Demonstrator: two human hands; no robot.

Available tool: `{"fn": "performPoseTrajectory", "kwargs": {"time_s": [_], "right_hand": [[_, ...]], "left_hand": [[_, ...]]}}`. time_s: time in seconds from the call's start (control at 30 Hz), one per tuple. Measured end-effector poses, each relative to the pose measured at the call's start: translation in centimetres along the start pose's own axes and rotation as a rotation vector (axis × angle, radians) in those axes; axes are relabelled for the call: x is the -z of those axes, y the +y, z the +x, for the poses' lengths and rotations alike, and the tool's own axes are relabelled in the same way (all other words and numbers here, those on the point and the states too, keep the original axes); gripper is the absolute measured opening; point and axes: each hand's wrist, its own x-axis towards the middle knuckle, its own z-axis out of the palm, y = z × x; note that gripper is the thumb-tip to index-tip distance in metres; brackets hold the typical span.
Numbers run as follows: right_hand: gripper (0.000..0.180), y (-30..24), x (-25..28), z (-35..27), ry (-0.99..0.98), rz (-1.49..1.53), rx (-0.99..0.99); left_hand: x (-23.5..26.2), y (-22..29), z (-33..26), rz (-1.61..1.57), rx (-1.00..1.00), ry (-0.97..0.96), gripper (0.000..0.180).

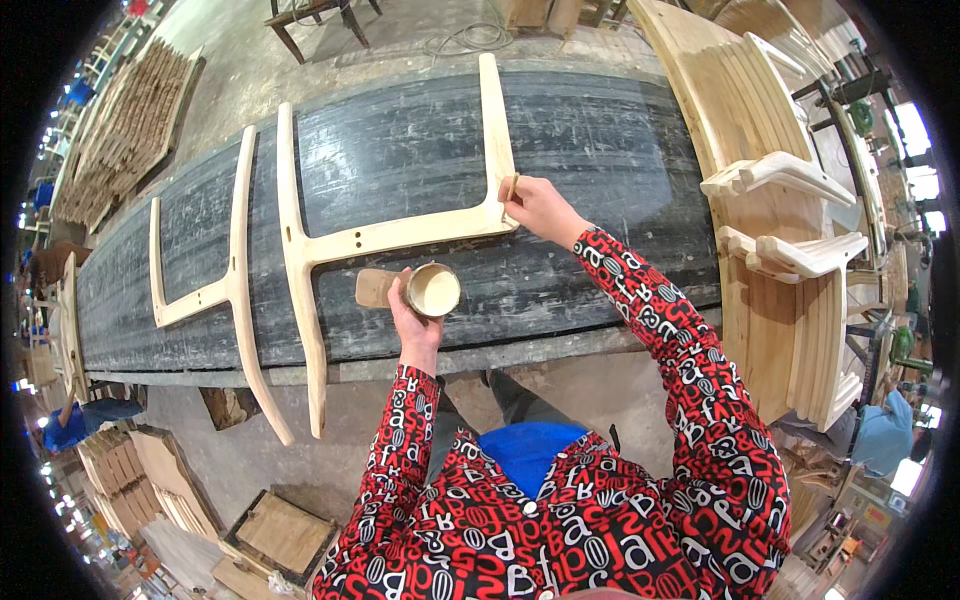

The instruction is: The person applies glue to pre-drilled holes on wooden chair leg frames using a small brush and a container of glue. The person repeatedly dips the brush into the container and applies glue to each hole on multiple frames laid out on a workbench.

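My left hand (412, 318) grips a small round cup of pale paste (433, 290), held just above a flat wooden scrap (374, 288) on the dark workbench (420, 150). My right hand (538, 207) pinches a thin wooden stick (510, 190) against the joint of an H-shaped pale wood frame (380, 238), where the crossbar meets the right-hand rail. That frame lies flat on the bench, its long rail overhanging the near edge. A second, similar frame (232, 280) lies to the left.
Stacks of curved pale wood parts (770, 200) stand on the right. Piles of flat wooden pieces (125, 125) sit at the far left, more boards and a crate (275, 535) on the floor below. Another person in blue (880, 430) is at the right edge, and one more at the left.
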Motion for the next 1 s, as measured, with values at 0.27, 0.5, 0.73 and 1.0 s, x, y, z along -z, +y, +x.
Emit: {"fn": "performPoseTrajectory", "kwargs": {"time_s": [0.27,0.5,0.73,1.0], "right_hand": [[0.002,-1.8,4.3,-1.6,-0.334,-0.500,0.521],[0.016,4.1,4.1,2.6,0.219,0.270,-0.393],[0.030,8.3,4.0,3.1,0.183,0.123,-0.455],[0.021,-4.8,-9.7,6.9,-0.030,0.451,-0.770]], "left_hand": [[0.7,0.0,0.2,-0.007,-0.011,-0.014,0.038],[2.9,1.9,-1.2,0.004,-0.019,0.049,0.039],[2.8,5.6,-3.2,-0.132,0.014,-0.140,0.033],[9.1,15.7,-7.1,-0.103,-0.094,-0.065,0.035]]}}
